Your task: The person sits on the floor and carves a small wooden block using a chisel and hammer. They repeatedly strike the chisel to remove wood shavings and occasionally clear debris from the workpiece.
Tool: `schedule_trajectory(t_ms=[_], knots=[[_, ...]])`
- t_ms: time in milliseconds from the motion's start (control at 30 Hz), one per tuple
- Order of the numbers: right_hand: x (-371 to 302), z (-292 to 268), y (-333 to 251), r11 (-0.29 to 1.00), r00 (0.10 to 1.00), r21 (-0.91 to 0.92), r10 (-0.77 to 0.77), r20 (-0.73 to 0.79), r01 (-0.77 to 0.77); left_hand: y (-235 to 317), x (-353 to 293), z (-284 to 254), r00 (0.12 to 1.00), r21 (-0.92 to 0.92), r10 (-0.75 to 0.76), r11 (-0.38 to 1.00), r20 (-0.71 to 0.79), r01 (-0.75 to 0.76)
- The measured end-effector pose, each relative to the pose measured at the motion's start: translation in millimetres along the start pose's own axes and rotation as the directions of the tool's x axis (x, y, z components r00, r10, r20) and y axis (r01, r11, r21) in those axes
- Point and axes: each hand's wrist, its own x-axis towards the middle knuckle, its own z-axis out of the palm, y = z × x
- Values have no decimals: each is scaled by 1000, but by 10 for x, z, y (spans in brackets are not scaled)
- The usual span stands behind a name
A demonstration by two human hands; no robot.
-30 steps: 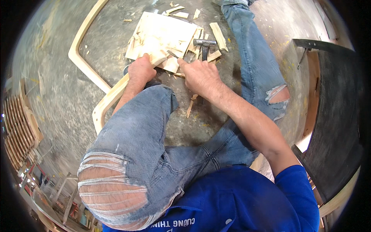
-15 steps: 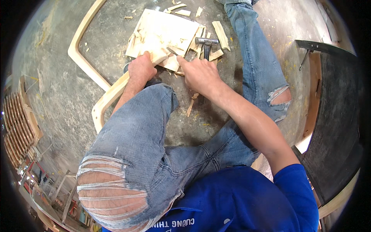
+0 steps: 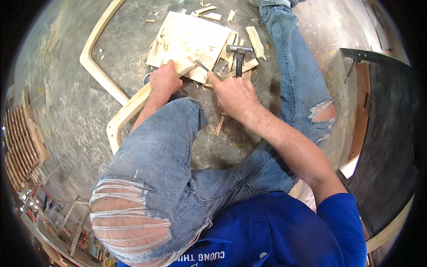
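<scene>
Judging by the chips (image 3: 255, 42) strewn about, a fair bit of cutting's done; how much is left, can't tell, since glare washes out the board & the worked end. Bent wood pc (image 3: 126, 110) runs from the floor (image 3: 71, 133) by the L knee up to the pale board (image 3: 191, 29), its far end over the board's near edge. L hand (image 3: 165, 80) has fingers wrapped round the pc near that end. R hand (image 3: 236, 95) has fingers closed on a slim metal blade (image 3: 202, 65), index stretched along it; its handle's hidden in the fist. Tip's at or just beside the pc's end; contact unclear.

Materials: pc is pale, smooth-looking timber w/ rounded bend & small dark dots near the corner. Board's flat, roughly square, w/ curly shavings on top; chips are jagged, long & short. Hammer (image 3: 239, 50) has a shiny metal head & dark handle, which runs out of sight by the R hand. 2nd bent pc (image 3: 98, 71), also pale, lies on the L, angled like an elbow. Floor's grey, mottled, scuffed, w/ yellow specks.
</scene>
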Motion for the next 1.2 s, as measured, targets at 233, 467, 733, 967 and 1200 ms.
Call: schedule_trajectory(t_ms=[233, 467, 733, 967, 1200], knots=[[37, 11, -78, 999, 996, 5, 46, 77, -47, 1, 21, -12, 1000, 5, -18, 1000, 9, 18], [227, 177, 62, 999, 997, 8, -30, -64, 31, 66, 34, -34, 999, -2, -3, 1000, 36, 3], [244, 102, 12, 1000, 1000, -10, 5, 2, -5, 51, 0, -43, 999, 8, -18, 1000, 37, 18], [158, 90, 87, 1000, 998, -2, -12, -59, 12, 53, 44, -14, 1000, 2, -2, 1000, 12, 2], [271, 198, 121, 999, 994, 15, -34, -99, 36, 54, 38, -6, 1000, 22, -9, 1000, 14, 8]])
